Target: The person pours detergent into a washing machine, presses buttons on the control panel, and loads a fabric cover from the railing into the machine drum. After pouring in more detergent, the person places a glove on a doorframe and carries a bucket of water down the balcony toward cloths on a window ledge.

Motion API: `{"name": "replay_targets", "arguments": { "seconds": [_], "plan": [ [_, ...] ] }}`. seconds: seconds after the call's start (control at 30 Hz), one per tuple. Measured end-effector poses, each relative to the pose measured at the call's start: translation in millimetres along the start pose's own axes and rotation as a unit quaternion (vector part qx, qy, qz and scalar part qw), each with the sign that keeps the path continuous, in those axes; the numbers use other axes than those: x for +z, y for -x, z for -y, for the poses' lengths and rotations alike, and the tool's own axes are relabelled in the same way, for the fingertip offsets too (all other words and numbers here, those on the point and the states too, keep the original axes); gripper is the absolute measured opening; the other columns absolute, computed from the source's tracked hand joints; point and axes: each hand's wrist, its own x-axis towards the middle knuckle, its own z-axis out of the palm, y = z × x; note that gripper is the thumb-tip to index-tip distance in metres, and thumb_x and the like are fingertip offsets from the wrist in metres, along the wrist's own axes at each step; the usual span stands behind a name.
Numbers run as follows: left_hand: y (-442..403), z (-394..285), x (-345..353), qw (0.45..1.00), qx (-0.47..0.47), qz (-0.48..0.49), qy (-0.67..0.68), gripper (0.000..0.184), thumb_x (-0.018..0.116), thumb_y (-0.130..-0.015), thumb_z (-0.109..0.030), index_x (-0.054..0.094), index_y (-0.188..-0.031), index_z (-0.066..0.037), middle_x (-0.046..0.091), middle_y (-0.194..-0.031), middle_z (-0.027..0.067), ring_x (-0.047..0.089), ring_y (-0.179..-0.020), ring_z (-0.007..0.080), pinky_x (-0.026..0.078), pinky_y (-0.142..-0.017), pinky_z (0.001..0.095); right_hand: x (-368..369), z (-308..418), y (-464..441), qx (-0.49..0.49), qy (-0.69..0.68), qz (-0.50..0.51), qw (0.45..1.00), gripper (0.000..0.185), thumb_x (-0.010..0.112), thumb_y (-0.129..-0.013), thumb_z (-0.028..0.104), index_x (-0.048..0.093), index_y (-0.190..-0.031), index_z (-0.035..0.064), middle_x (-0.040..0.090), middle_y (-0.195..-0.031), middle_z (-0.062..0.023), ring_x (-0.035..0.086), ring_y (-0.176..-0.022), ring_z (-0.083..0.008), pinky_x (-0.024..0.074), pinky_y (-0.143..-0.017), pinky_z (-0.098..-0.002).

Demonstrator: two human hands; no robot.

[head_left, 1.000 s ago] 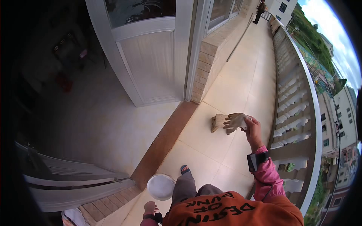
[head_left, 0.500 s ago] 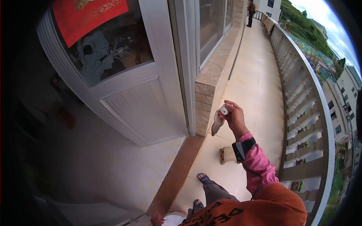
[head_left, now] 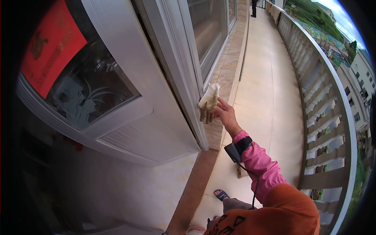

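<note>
A whitish work glove with greyish-brown fingers lies at the corner of the tiled window ledge, its fingers hanging down over the edge. My right hand is beside the glove, fingers stretched toward it and the fingertips at its right side. Those fingers look apart and not closed round the cloth. A pink sleeve and a black device on a strap cover my right wrist. My left hand is out of sight.
A white door with a red paper stands at the left. A baluster railing runs along the right of the tiled walkway. A person stands far down it. Below are a small stool, partly hidden, and a bucket rim.
My right hand has moved left and up to the ledge. The bunched glove it held now lies spread there, and the fingers have loosened. The view has shifted, and my left hand has left it.
</note>
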Motion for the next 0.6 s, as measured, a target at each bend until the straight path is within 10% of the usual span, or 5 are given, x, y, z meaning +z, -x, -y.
{"name": "replay_targets", "arguments": {
  "seconds": [0.2,0.6],
  "plan": [
    [-14,-65,20,0.986,0.025,0.085,0.144,0.031,0.06,-0.081,-0.031,0.059,-0.102,-0.008,0.061,-0.083,0.0087,0.059,-0.068,0.0245,0.049,-0.056,0.0343,-7,-49,52,0.102,0.048,0.067,0.991,0.031,0.054,-0.087,0.011,0.055,-0.115,-0.0036,0.062,-0.078,-0.0049,0.062,-0.065,-0.012,0.0487,-0.058,-0.0238],
    [21,-86,72,0.993,0.068,-0.006,-0.096,0.028,0.056,-0.082,-0.023,0.059,-0.101,-0.002,0.063,-0.074,0.0119,0.061,-0.051,0.0205,0.048,-0.042,0.0294,-67,-137,186,0.267,0.239,0.228,0.905,0.028,0.054,-0.085,0.013,0.059,-0.107,-0.004,0.065,-0.076,-0.0093,0.063,-0.062,-0.0132,0.0487,-0.055,-0.0259]
  ]
}}
